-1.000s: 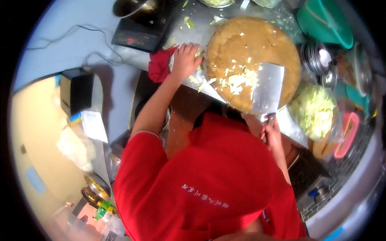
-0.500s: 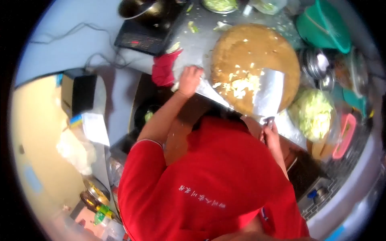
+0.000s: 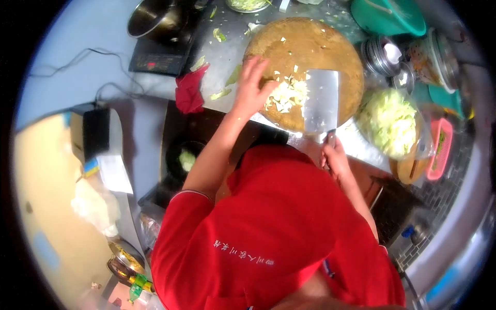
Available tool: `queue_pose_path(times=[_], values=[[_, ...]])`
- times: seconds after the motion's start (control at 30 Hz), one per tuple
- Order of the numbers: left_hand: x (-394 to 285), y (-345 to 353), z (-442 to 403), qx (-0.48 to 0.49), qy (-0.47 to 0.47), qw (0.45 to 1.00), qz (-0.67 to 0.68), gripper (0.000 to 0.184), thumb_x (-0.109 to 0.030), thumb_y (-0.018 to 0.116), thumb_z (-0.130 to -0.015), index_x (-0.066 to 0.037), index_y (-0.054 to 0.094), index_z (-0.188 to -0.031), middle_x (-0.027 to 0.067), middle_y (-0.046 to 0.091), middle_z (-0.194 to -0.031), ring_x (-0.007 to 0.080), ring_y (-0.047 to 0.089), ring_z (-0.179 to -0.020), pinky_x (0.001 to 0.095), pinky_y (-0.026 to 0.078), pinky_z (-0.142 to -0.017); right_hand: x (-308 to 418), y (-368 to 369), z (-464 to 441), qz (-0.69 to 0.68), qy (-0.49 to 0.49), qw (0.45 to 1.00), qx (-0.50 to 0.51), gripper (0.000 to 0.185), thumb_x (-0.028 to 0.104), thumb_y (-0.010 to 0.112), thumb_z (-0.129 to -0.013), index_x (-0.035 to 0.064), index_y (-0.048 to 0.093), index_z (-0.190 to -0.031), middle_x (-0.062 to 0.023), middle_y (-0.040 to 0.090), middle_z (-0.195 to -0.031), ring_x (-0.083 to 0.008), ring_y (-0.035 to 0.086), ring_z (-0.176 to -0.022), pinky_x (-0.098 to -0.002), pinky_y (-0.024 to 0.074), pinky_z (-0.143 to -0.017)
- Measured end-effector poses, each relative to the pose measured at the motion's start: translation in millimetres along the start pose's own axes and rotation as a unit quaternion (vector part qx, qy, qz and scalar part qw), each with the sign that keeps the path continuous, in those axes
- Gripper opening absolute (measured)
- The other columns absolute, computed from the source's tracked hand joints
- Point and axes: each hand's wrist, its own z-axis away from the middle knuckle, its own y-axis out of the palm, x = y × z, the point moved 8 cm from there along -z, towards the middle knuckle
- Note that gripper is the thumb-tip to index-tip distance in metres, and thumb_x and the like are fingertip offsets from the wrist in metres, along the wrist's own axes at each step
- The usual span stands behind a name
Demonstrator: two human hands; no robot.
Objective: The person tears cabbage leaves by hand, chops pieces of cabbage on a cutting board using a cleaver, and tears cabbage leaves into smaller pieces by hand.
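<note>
My right hand (image 3: 335, 155) is wrapped round the handle of a cleaver (image 3: 321, 101). Its broad blade lies over the round wooden chopping board (image 3: 347, 64), just right of a small heap of pale chopped cabbage (image 3: 288, 95). My left hand (image 3: 252, 88) is at the board's left edge with its fingers apart, the thumb reaching toward the heap. Nothing shows in its grasp. Small bits are scattered elsewhere on the board.
A clear bag of cut cabbage (image 3: 390, 124) sits right of the board, near a pink basket (image 3: 440, 150). Stacked metal tins (image 3: 381, 57) and a green bucket (image 3: 390, 20) stand behind. To the left are a red cloth (image 3: 189, 90) and a cooktop (image 3: 160, 54) with a pot (image 3: 155, 20).
My left hand has moved from the table edge up to the board beside the chopped cabbage, and its fingers have spread. The right hand still grips the cleaver. The whole view has shifted.
</note>
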Motion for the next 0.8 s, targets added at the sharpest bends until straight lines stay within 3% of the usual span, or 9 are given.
queue_pose_path(times=[0.1,0.13,0.23,0.37,0.4,0.5,0.6,0.7,0.8], values=[[30,-28,7,-0.066,-0.083,0.992,0.064,0.056,-0.034,0.064,-0.100,-0.001,0.055,-0.143,0.0242,0.051,-0.150,0.0391,0.044,-0.143,0.0489,0.033,-0.121,0,8,-1,-0.005,0.011,1.000,0.011,0.024,0.003,0.054,-0.094,0.0040,0.049,-0.117,-0.0036,0.054,-0.074,-0.0126,0.049,-0.049,-0.0268,0.0418,-0.044],[30,-21,7,-0.039,-0.094,0.994,0.043,0.053,-0.032,0.058,-0.103,0.002,0.053,-0.144,0.0249,0.047,-0.154,0.0348,0.045,-0.144,0.0497,0.031,-0.122,0,11,-2,0.004,0.012,1.000,0.008,0.024,0.004,0.054,-0.094,0.0039,0.049,-0.117,-0.0038,0.054,-0.074,-0.0127,0.049,-0.049,-0.0268,0.0415,-0.044],[-4,34,14,0.085,-0.001,0.980,-0.178,0.055,-0.037,0.057,-0.104,0.000,0.054,-0.144,0.0238,0.048,-0.153,0.0339,0.046,-0.143,0.0507,0.027,-0.123,6,23,2,0.031,0.016,0.999,0.023,0.025,0.005,0.054,-0.095,0.0049,0.048,-0.119,-0.0039,0.053,-0.075,-0.0129,0.049,-0.049,-0.0268,0.0407,-0.043],[-43,47,26,0.044,-0.014,0.984,-0.170,0.067,-0.048,0.067,-0.096,-0.003,0.055,-0.145,0.0249,0.048,-0.152,0.0406,0.038,-0.146,0.0535,0.025,-0.122,-7,34,-6,0.004,-0.008,0.999,0.047,0.023,0.006,0.057,-0.096,0.0049,0.047,-0.117,-0.0036,0.052,-0.074,-0.0127,0.051,-0.048,-0.0283,0.0414,-0.042],[-43,46,24,0.034,-0.026,0.990,-0.136,0.078,-0.051,0.074,-0.089,-0.003,0.053,-0.146,0.0284,0.044,-0.153,0.0446,0.035,-0.146,0.0544,0.024,-0.123,-8,37,-7,0.007,-0.009,0.999,0.048,0.023,0.007,0.057,-0.096,0.0049,0.047,-0.117,-0.0036,0.053,-0.074,-0.0126,0.051,-0.048,-0.0287,0.0415,-0.041],[-51,48,33,0.005,-0.084,0.994,-0.067,0.082,-0.048,0.078,-0.086,-0.003,0.050,-0.148,0.0288,0.038,-0.155,0.0472,0.034,-0.145,0.0555,0.025,-0.122,-9,56,-10,0.029,-0.020,0.996,0.079,0.023,0.007,0.059,-0.096,0.0046,0.047,-0.116,-0.0033,0.052,-0.070,-0.0132,0.051,-0.047,-0.0294,0.0420,-0.041],[-48,46,37,-0.028,-0.089,0.993,-0.074,0.081,-0.039,0.075,-0.090,0.001,0.042,-0.152,0.0320,0.036,-0.156,0.0482,0.034,-0.146,0.0524,0.030,-0.121,-11,83,-8,0.055,-0.029,0.993,0.103,0.024,0.007,0.062,-0.095,0.0046,0.048,-0.114,-0.0030,0.051,-0.065,-0.0145,0.050,-0.045,-0.0299,0.0423,-0.041],[-41,35,51,-0.093,-0.071,0.992,-0.058,0.075,-0.028,0.071,-0.093,0.005,0.037,-0.152,0.0329,0.040,-0.152,0.0493,0.039,-0.141,0.0519,0.031,-0.121,-1,99,10,0.074,-0.027,0.992,0.094,0.029,0.004,0.061,-0.094,0.0045,0.049,-0.120,-0.0036,0.053,-0.072,-0.0132,0.051,-0.047,-0.0303,0.0426,-0.040],[-35,0,73,-0.138,-0.078,0.987,-0.031,0.077,-0.023,0.072,-0.093,0.005,0.034,-0.153,0.0336,0.034,-0.155,0.0514,0.035,-0.143,0.0546,0.031,-0.120,-5,121,18,0.109,-0.101,0.979,0.138,0.033,0.004,0.061,-0.093,0.0036,0.051,-0.124,-0.0044,0.056,-0.077,-0.0129,0.052,-0.050,-0.0301,0.0453,-0.043]])
